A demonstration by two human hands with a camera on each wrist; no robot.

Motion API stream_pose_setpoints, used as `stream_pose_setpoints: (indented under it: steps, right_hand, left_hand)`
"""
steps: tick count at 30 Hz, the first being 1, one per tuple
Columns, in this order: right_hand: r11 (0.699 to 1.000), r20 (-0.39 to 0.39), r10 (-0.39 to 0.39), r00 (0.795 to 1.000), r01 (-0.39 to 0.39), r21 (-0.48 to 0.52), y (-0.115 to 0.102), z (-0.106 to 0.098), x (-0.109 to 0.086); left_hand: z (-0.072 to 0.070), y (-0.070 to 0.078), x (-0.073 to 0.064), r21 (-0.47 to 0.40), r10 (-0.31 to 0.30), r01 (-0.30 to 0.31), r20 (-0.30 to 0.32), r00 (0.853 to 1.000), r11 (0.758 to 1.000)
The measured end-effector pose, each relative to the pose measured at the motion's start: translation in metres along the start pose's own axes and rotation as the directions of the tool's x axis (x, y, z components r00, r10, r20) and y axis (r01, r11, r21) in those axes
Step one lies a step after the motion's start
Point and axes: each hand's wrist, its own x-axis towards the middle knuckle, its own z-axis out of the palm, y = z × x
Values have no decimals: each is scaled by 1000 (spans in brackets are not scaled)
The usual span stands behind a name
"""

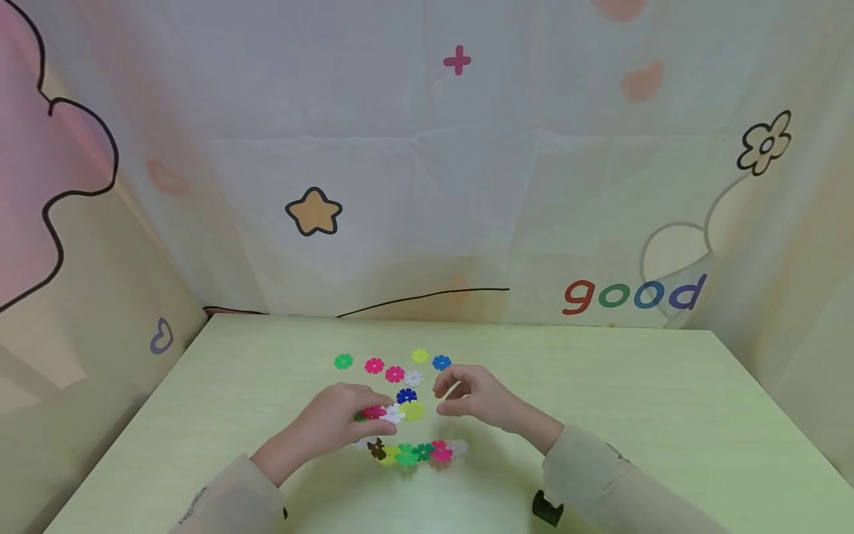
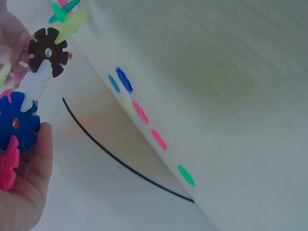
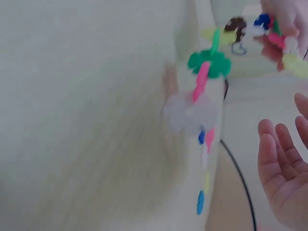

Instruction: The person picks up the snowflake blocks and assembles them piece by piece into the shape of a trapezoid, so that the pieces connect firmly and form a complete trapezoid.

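A chain of interlocking snowflake discs hangs from my left hand [image 1: 330,423], whose thumb and fingers grip it. Near the fingertips, its held end shows a pink, a white [image 1: 394,414] and a yellow disc [image 1: 413,411]. Lower down, the chain bends back through brown, yellow, green [image 1: 407,455], pink [image 1: 440,450] and clear discs. A blue disc [image 2: 6,116] lies against the palm in the left wrist view, with a brown disc [image 2: 37,50] farther along. My right hand [image 1: 482,400] hovers just right of the yellow end, fingers loosely bent, holding nothing.
Loose discs lie on the table [image 1: 634,415] beyond the hands: green [image 1: 343,361], two pink [image 1: 374,366], yellow [image 1: 419,356], white [image 1: 414,379], blue [image 1: 442,363] and dark blue [image 1: 406,396]. A printed curtain [image 1: 414,222] stands behind the table's back edge.
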Motion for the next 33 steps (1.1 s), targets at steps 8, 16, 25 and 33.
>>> stream_pose_setpoints:
  steps: [8,16,25,33]
  right_hand:
    - [968,-39,48,998,-56,-245,18,6,47]
    - [877,42,207,977,-166,-451,25,21,73]
    - [821,63,203,977,-135,-555,30,19,71]
    - [824,22,167,986,-128,-551,40,-8,55]
  left_hand:
    - [-18,-19,-6,4,-84,84,14,996,996]
    - [-19,-30,-7,-21,-127,127,25,992,992]
    - [-17,-31,-7,-41,-137,139,42,990,989]
    - [-14,-28,-8,-24,-116,117,52,992,993]
